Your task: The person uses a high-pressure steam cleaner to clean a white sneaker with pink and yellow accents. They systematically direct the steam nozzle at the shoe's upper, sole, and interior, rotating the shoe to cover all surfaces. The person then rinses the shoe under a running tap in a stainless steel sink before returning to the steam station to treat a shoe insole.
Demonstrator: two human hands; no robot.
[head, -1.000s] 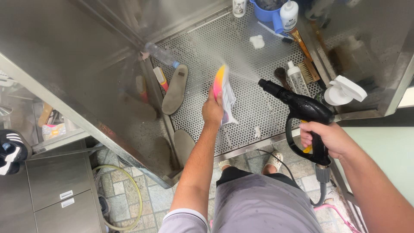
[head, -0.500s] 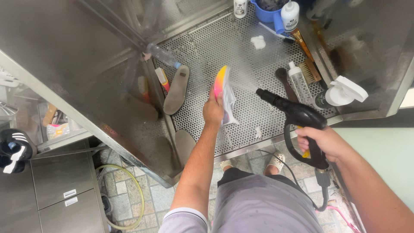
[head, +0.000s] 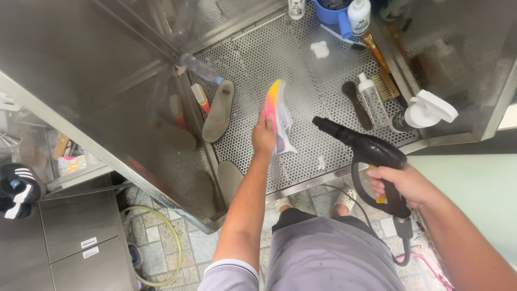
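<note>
My left hand (head: 263, 137) grips a sneaker (head: 279, 116) with a pink, orange and white sole, held upright over the perforated steel wash basin (head: 258, 59). My right hand (head: 401, 185) is closed around the grip of a black pressure spray gun (head: 362, 148), whose nozzle points left toward the sneaker from a short distance. A hose runs down from the gun's handle. Two grey insoles lie nearby: one insole (head: 218, 111) on the basin's floor left of the sneaker, another insole (head: 230, 180) at the basin's front edge.
Bottles, a white spray bottle (head: 428, 109), brushes (head: 383, 83) and a blue bucket (head: 333, 13) crowd the basin's far and right side. A steel side panel (head: 91, 97) rises at left. Black shoes (head: 16, 188) sit at far left, a yellow hose (head: 161, 242) on the tiled floor.
The spray gun has swung lower and closer to the sneaker. The visible spray mist from a second ago is gone. The left hand has barely moved.
</note>
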